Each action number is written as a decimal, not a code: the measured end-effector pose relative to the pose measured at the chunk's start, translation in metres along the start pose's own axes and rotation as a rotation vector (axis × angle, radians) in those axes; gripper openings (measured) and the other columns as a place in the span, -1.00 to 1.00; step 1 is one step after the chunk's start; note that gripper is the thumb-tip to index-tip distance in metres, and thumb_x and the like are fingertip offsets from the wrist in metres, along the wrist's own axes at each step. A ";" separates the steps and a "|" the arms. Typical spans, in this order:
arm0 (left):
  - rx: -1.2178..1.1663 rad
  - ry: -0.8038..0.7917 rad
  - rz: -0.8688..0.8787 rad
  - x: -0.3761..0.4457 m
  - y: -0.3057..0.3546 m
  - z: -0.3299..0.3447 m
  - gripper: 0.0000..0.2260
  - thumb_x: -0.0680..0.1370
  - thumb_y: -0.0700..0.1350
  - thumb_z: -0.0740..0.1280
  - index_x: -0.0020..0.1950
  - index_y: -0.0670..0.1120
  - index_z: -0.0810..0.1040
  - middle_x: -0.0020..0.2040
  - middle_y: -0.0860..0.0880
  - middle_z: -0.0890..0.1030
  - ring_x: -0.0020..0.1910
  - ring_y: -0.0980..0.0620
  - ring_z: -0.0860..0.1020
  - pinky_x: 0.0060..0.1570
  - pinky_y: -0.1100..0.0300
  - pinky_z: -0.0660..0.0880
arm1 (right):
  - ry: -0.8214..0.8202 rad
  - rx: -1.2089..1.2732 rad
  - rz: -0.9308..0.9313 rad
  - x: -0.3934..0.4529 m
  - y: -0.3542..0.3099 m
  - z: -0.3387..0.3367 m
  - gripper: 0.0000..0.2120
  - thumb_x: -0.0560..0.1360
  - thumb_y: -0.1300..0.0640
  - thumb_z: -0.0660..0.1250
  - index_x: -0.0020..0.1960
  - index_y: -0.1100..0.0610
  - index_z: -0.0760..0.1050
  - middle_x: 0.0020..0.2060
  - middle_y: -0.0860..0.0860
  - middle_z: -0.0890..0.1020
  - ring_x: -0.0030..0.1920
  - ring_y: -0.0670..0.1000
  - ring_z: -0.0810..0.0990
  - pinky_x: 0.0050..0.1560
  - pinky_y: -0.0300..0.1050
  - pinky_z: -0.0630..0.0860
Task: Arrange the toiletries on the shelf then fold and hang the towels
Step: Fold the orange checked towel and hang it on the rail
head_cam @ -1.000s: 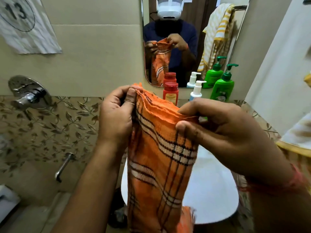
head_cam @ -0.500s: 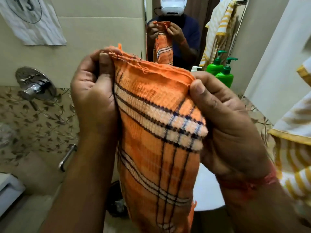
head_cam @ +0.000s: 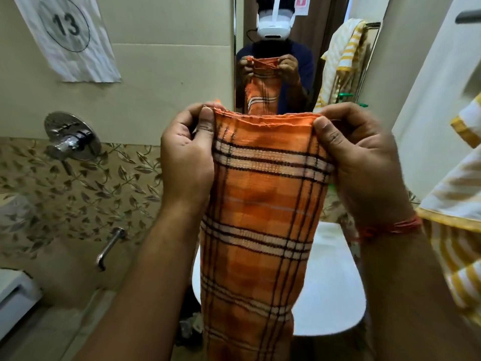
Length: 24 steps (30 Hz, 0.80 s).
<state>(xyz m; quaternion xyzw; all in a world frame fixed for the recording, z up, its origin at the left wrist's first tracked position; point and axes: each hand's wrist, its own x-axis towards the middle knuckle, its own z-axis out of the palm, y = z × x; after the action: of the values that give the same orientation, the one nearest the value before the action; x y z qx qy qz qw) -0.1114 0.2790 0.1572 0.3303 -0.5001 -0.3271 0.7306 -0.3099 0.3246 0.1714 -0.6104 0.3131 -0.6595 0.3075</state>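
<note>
The number "13", printed in black inside a thin circle, can be read on a crumpled white paper sheet [head_cam: 68, 39] stuck to the wall at the frame's upper left.

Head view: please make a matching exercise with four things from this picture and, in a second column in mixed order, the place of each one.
Things
1. orange checked towel
2. round chrome wall tap
3. white paper sheet with the number 13
4. yellow and white striped towel

Places
A. on the wall at upper left
B. at the right edge of the view
C. held up by its top edge between the left hand and the right hand
D. on the wall at left, above the leaf-patterned tiles

Pairs: 1-C, 2-D, 3-A, 4-B
</note>
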 end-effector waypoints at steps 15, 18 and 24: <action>0.039 -0.148 0.041 -0.013 -0.004 0.004 -0.86 0.65 -0.16 0.28 0.08 -0.03 0.64 -0.05 0.09 0.73 0.02 0.12 0.69 -0.03 0.30 0.59 | -0.112 -0.601 -0.151 -0.003 -0.008 -0.040 -0.93 0.58 0.26 0.33 0.02 0.13 0.53 -0.14 -0.03 0.61 -0.12 -0.05 0.64 -0.16 -0.21 0.59; 0.022 -0.192 0.037 -0.013 -0.007 0.004 -0.86 0.65 -0.18 0.29 0.08 -0.04 0.64 -0.05 0.09 0.73 0.03 0.11 0.69 -0.02 0.27 0.59 | -0.103 -0.610 -0.146 0.000 -0.004 -0.048 -0.94 0.57 0.25 0.34 0.01 0.13 0.54 -0.11 0.03 0.59 -0.09 0.09 0.66 -0.15 -0.01 0.64; 0.059 -0.183 0.064 -0.010 -0.010 0.010 -0.85 0.63 -0.21 0.32 0.04 -0.01 0.65 -0.10 0.12 0.74 -0.04 0.12 0.70 -0.07 0.29 0.60 | -0.039 -0.574 -0.123 0.006 0.006 -0.055 -0.88 0.52 0.26 0.41 -0.02 0.07 0.54 0.04 0.01 0.49 -0.02 0.12 0.66 -0.13 -0.05 0.63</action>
<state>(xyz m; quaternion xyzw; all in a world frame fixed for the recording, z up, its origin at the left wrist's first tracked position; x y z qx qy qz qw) -0.1251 0.2803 0.1471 0.3044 -0.5845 -0.3173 0.6820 -0.3649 0.3182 0.1668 -0.7029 0.4431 -0.5495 0.0875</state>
